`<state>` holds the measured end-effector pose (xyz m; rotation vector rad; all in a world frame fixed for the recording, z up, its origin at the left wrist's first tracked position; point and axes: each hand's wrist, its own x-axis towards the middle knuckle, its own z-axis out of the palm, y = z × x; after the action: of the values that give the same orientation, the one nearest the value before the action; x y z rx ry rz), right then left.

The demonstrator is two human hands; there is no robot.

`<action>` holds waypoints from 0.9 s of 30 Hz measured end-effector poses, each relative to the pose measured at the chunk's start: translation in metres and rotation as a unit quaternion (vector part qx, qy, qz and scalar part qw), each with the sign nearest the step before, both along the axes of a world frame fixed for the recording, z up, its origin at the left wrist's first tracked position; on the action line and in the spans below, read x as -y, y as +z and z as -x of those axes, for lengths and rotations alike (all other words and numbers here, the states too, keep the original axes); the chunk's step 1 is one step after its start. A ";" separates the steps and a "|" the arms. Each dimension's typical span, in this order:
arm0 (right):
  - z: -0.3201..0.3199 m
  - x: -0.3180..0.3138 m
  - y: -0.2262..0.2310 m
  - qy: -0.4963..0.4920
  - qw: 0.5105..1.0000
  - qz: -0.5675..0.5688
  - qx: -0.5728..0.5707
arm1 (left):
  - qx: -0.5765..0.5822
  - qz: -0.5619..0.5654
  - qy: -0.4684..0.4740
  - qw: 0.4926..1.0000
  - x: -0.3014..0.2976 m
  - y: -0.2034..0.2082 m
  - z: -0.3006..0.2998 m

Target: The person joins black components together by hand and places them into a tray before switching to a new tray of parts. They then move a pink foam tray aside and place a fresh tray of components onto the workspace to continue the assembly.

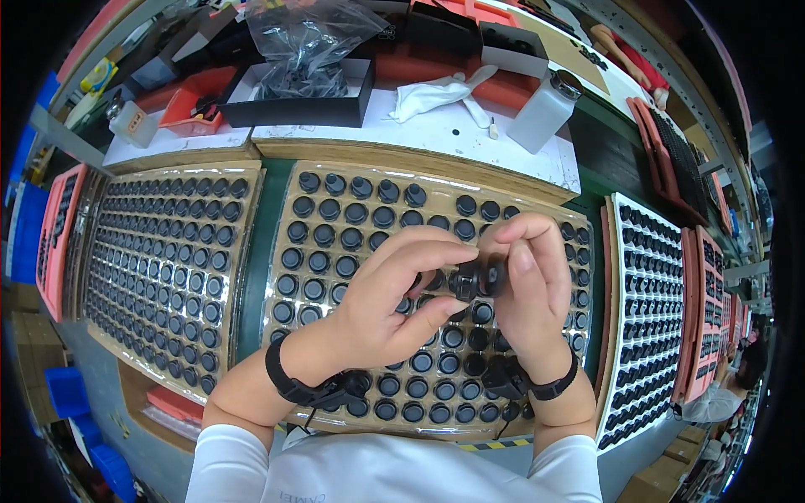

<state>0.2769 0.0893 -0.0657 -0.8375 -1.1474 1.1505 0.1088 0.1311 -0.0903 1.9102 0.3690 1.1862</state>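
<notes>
Above the middle tray [438,201], both my hands meet around a small black round part with a ridged side [466,282]. My left hand [398,293] pinches it from the left between thumb and fingers. From the right, my right hand [537,281] closes its thumb and curled fingers on the dark round end [493,277]. Whether this is one piece or two pieces joined cannot be made out. Rows of similar black round parts [421,361] fill the tray below, with a gap in the far row. Each wrist wears a black strap with a small device.
More filled trays stand at the left [254,189] and right [619,220]. On the white shelf beyond are a black box [298,116] holding a clear plastic bag [310,38], white gloves [428,95], a bottle [543,113] and a red bin [189,121]. Another person's arm [620,57] shows far right.
</notes>
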 end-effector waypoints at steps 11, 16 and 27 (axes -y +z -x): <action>-0.005 -0.005 0.002 0.039 0.999 -0.029 0.015 | 0.041 0.063 0.011 0.997 0.001 -0.001 -0.002; -0.009 -0.007 0.000 0.004 0.975 -0.088 0.202 | 0.035 0.053 0.026 0.998 -0.001 -0.003 -0.001; -0.008 -0.033 -0.002 -0.076 0.932 -0.039 0.351 | 0.159 0.412 0.043 0.896 -0.013 -0.011 -0.003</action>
<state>0.2845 0.1219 -0.0681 -1.3055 -1.6585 0.6720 0.1117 0.1443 -0.1016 0.9591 0.6551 1.1225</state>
